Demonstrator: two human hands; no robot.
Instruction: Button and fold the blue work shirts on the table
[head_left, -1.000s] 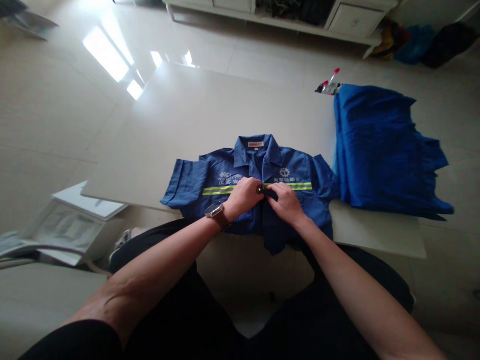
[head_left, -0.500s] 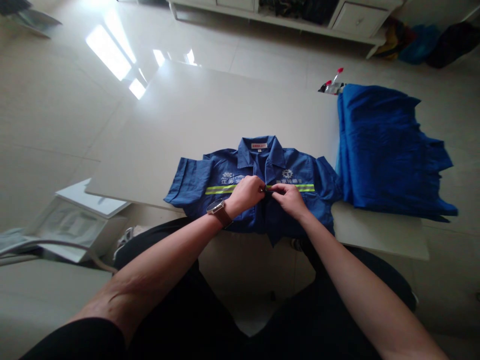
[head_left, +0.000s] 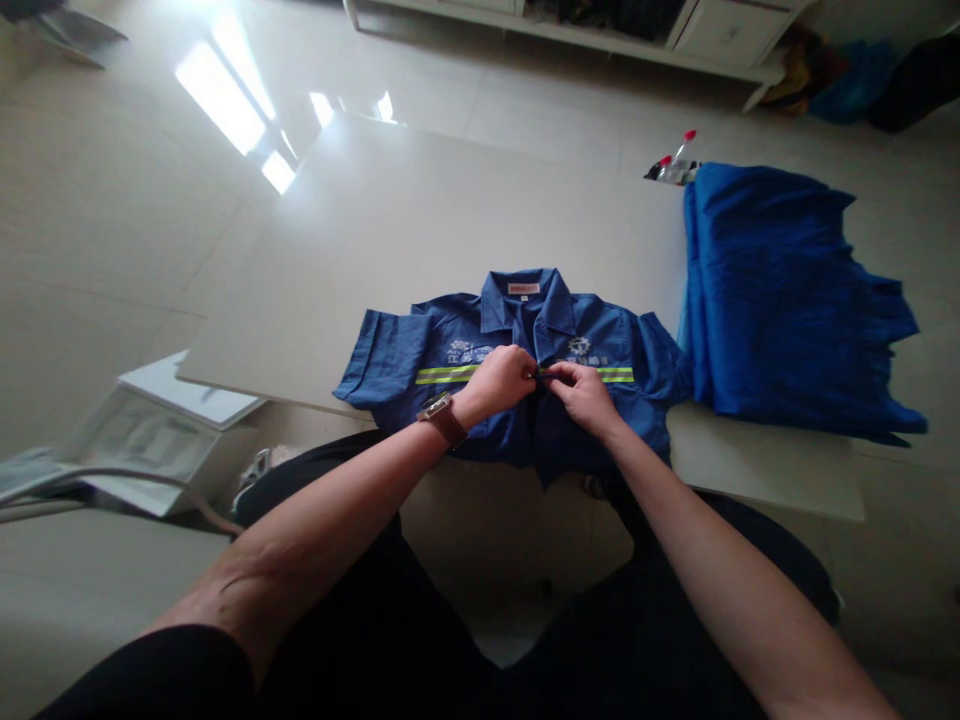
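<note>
We find a blue short-sleeved work shirt lying face up on the pale worktop, collar toward the far edge and lower front hanging over the near edge. A yellow-green reflective stripe crosses the chest. Both grips are clenched on the shirt front at mid-chest: the left hand, with a watch on its wrist, and the right hand meet at the centre opening, pinching the cloth at stripe level. A small dark item shows between them; we cannot tell what it is. Just beside the shirt's sleeve, toward the right end of the worktop, lies a folded blue garment. A small plastic bottle rests near that garment's far corner. Beyond the far edge, on the floor, stand a white cabinet and some bags. A white box sits below the worktop's left side.
</note>
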